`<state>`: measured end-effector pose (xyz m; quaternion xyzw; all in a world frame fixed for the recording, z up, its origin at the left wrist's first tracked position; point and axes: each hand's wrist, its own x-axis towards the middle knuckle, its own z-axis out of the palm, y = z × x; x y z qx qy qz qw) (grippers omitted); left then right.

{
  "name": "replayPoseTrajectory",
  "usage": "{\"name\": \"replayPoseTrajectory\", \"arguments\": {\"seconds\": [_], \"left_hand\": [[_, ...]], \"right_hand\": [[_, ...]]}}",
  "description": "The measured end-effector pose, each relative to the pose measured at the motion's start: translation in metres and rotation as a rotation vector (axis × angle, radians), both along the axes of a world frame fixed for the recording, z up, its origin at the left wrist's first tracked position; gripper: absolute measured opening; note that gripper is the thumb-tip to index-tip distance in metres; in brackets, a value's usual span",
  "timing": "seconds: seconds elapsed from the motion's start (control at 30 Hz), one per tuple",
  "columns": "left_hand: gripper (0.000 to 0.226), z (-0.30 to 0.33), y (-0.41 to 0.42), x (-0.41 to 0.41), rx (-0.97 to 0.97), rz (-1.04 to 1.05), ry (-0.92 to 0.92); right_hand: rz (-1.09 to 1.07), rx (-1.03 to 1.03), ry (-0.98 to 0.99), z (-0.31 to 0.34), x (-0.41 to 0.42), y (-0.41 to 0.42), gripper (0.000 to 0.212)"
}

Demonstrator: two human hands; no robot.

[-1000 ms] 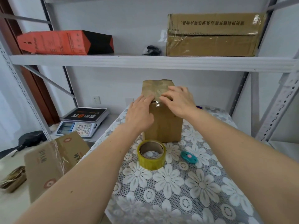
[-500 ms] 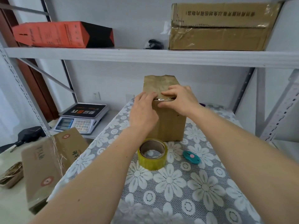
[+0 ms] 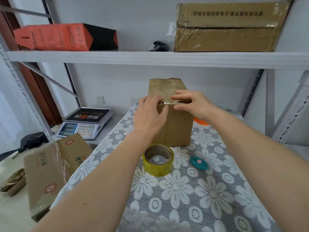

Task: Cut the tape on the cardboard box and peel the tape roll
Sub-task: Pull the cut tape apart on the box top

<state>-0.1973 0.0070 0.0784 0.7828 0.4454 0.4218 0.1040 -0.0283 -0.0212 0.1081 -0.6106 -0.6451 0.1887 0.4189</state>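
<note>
A brown cardboard box [image 3: 175,128] stands upright on the flowered tablecloth [image 3: 192,190], with glossy tape across its top. My left hand [image 3: 148,116] lies over the box's near top left corner, fingers on the taped edge. My right hand [image 3: 190,104] rests on the near top right edge, fingers over the top and thumb on the front face. A strip of clear tape [image 3: 168,102] shines between the two hands. A yellow tape roll [image 3: 158,159] sits in front of the box. A small teal cutter [image 3: 199,162] lies to the right of the roll.
A digital scale [image 3: 86,122] sits at the left. A printed carton [image 3: 51,171] lies at the near left. An orange lid [image 3: 201,122] shows behind the box. The shelf above carries an orange-black box [image 3: 65,36] and a large carton [image 3: 229,26]. Metal uprights [image 3: 291,113] stand on the right.
Both hands have slid down from the box's top to its near top edge, and my right thumb now presses the front face. The view has shifted slightly.
</note>
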Motion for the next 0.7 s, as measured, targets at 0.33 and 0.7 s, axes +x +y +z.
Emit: {"name": "replayPoseTrajectory", "arguments": {"seconds": [0.33,0.7], "left_hand": [[0.035,0.003,0.002,0.003,-0.017,0.028,-0.028],[0.033,0.004,0.004,-0.002,-0.039,0.018,0.012]], "right_hand": [[-0.085,0.083,0.121,-0.004,-0.003,-0.009,0.047],[-0.129,0.148,0.112,-0.012,-0.007,-0.004,0.042]]}}
